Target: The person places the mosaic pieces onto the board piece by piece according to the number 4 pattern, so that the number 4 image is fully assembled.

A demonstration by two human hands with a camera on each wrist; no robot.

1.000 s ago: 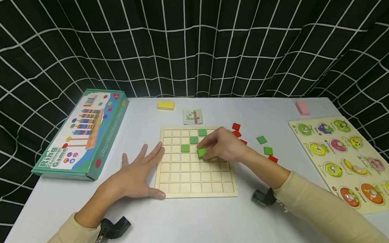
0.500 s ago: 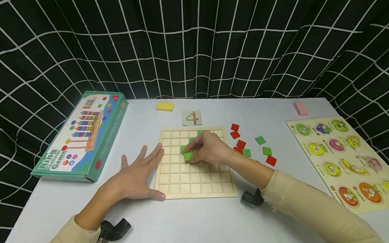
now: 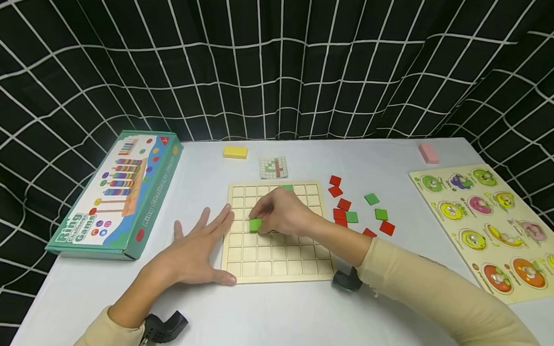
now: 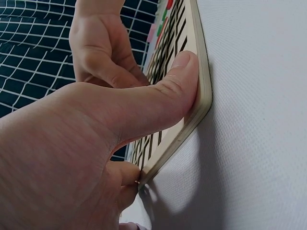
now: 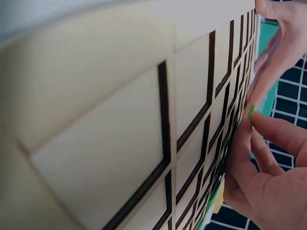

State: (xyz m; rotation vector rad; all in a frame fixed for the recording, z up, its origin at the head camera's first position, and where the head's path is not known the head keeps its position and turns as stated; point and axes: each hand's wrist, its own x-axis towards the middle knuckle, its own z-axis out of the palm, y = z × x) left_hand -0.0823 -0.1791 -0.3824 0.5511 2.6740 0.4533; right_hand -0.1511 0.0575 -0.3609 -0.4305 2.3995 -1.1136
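My right hand (image 3: 281, 212) pinches a green square tile (image 3: 255, 224) between thumb and fingers, close over the left part of the wooden grid board (image 3: 276, 269). In the right wrist view only a sliver of that tile (image 5: 251, 111) shows at the fingertips. Another green tile (image 3: 287, 187) sits in a cell at the board's far edge; the right hand hides cells below it. My left hand (image 3: 197, 250) lies spread along the board's left side. Its thumb (image 4: 180, 72) rests on the near left corner, and its fingertips touch the left edge.
Right of the board lie loose red tiles (image 3: 344, 204) and green tiles (image 3: 372, 199). A small pattern card (image 3: 274, 167) and a yellow block (image 3: 235, 152) are behind it. A game box (image 3: 116, 196) stands left; a fruit puzzle board (image 3: 495, 231) and pink block (image 3: 429, 153) are right.
My right hand has carried the green tile leftward across the board, from near its middle to its left part. The left hand stays in place at the edge.
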